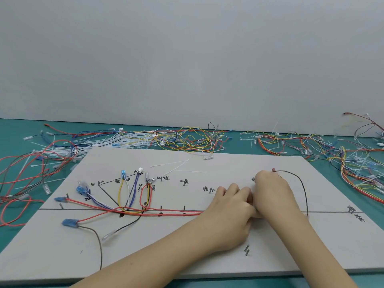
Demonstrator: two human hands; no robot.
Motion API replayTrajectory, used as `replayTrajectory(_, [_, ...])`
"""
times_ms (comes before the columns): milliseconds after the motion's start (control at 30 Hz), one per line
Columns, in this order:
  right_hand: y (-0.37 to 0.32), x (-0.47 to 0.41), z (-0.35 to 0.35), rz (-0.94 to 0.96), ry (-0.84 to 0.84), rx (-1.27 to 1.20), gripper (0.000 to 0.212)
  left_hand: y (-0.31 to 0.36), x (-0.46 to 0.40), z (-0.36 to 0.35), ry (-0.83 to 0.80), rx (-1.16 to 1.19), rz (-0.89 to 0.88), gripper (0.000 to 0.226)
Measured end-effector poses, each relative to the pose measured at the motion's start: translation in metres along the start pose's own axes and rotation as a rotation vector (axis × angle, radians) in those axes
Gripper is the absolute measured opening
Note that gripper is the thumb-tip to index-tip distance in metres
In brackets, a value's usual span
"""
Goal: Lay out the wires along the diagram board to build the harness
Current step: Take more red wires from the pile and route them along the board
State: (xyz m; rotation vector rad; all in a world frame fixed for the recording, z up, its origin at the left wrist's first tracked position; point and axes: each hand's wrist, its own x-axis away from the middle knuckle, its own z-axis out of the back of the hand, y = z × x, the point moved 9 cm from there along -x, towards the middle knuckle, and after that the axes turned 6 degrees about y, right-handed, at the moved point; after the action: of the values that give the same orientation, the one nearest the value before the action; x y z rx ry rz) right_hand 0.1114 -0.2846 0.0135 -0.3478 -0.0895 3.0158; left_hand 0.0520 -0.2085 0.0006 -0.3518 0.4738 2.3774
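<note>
Working the trunk line: both hands meet at about 4 o'clock on the board (228, 163), knuckles touching. Left hand (225, 213) has its fingers curled inward where the red wires (166, 212) run in along the drawn horizontal line; it looks like a pinch on that bundle, though the fingertips are hidden, so I judge rather than see it. Right hand (272, 190) is also curled; a dark wire (304, 192) leaves its far side at a red tip, arcs toward 3 o'clock and drops to the line, but whether the fingers hold it I cannot tell. Laid branches, yellow, purple and white with blue connectors (80, 189), fan out at 9 o'clock. Spare wires (197, 139) lie piled on the green table (12, 129) at 12. Risk, as I read it: tugging the bundle right could drag those 9 o'clock branches off their pegs (184, 208), and the loose dark arc could spring away from its route if released early.
</note>
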Motion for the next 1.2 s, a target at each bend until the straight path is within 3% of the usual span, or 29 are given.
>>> replayTrajectory(300, [0.002,0.016,-0.004,0.032,-0.054,0.036,0.022,-0.011,0.000,0.002,0.044,0.184,0.047,0.037])
replayTrajectory(600, [0.013,0.027,-0.008,0.079,-0.028,-0.037,0.012,-0.027,-0.002,0.010,0.166,0.128,0.212,0.021])
replayTrajectory(867, [0.008,0.041,-0.014,0.133,-0.007,-0.188,0.021,-0.014,-0.005,0.003,0.106,-0.035,0.110,0.034])
replayTrajectory(1200, [0.006,0.070,-0.003,0.149,0.097,-0.272,0.058,-0.017,-0.014,-0.013,0.017,-0.020,0.042,0.042])
